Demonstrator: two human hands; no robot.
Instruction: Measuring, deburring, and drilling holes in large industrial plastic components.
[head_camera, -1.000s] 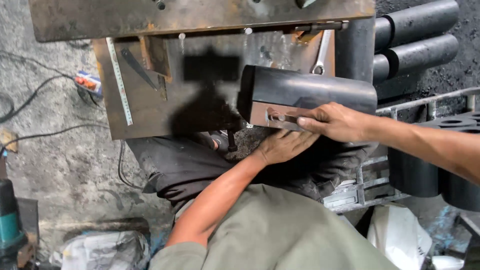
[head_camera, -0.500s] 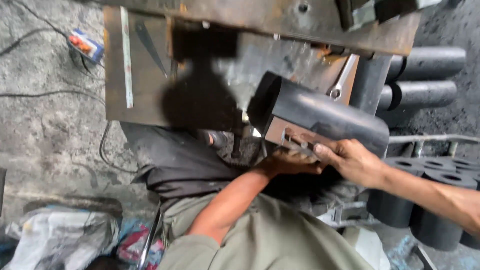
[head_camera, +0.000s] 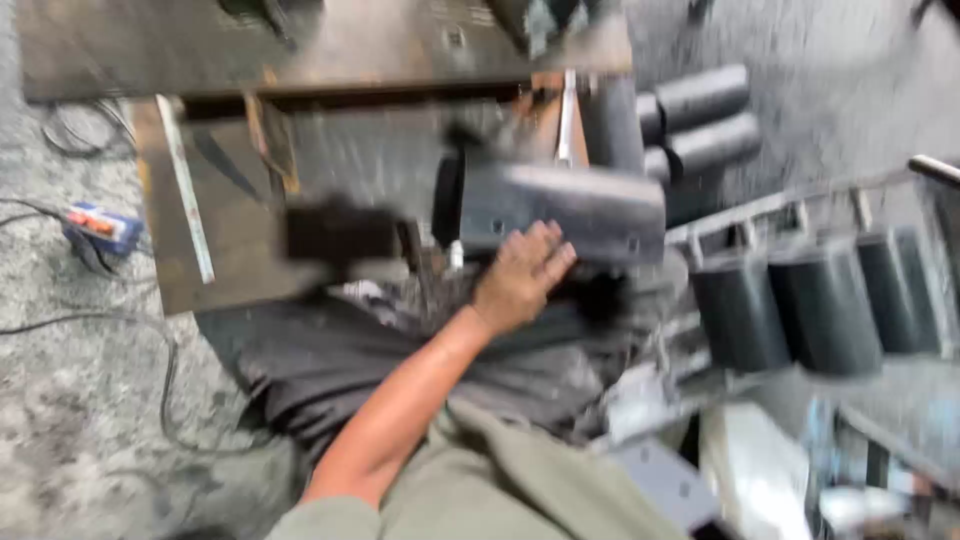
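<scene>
The dark bent metal piece (head_camera: 560, 210), a folded sheet section with small holes along its face, lies across the person's lap at the near edge of the steel counter (head_camera: 330, 40), a little above the middle of the view. The left hand (head_camera: 520, 275) rests against its lower edge at about 7 o'clock, fingers spread and flat, steadying rather than clasping it. The right hand is out of view, so its state cannot be told. The step in hand looks like positioning or turning the piece, though the blur makes this uncertain. Any further handling would seem to need a second point of support at its free end near 3 o'clock. Out at 3 o'clock stand dark cylinders (head_camera: 810, 300) in a rack; at 9 o'clock, a metal ruler (head_camera: 187, 200).
</scene>
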